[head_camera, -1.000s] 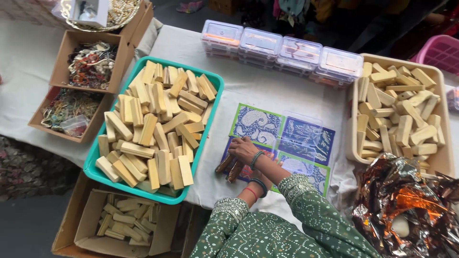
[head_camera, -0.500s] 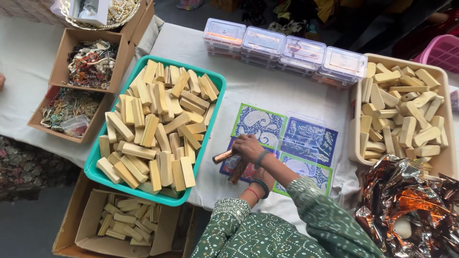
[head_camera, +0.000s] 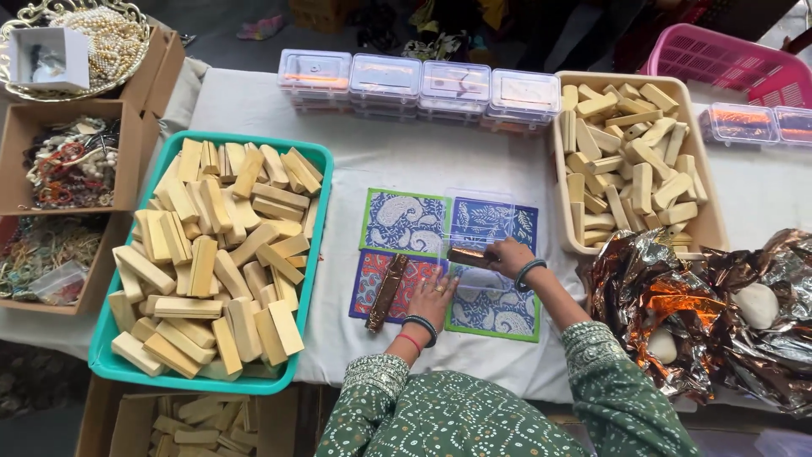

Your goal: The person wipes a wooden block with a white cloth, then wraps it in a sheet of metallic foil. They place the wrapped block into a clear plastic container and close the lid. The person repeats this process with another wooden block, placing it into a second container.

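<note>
Here, the left hand (head_camera: 431, 296) lies flat with its fingers spread out on a patterned paper sheet (head_camera: 448, 258) that has four bright squares in blue, green and pink. It holds nothing. Just beside its fingers, on the side away from the other hand, a long brown shiny bar (head_camera: 386, 293) lies on the sheet, close to the fingers. I cannot tell if they touch.

The right hand (head_camera: 507, 255) is a little past the left hand, further from the body. Its fingers are pinched shut on a small brown shiny piece (head_camera: 470, 257), which sits low over the sheet. A clear plastic lid (head_camera: 480, 211) lies on the sheet just past this hand.

Out past the left hand sits a big green tray (head_camera: 320, 161) full of pale yellow wooden blocks (head_camera: 211, 262). Further out that way are cardboard boxes of beads (head_camera: 72, 165).

Out past the right hand is a tan tray (head_camera: 712, 222) with more pale blocks (head_camera: 630, 165) in it. Near the right arm lies crumpled shiny foil (head_camera: 677, 305) with white round lumps (head_camera: 755, 305) on it.

Far ahead of both hands, a row of clear plastic boxes (head_camera: 419, 89) stands on the white cloth (head_camera: 254, 106). A pink basket (head_camera: 719, 63) sits well beyond the right hand.
</note>
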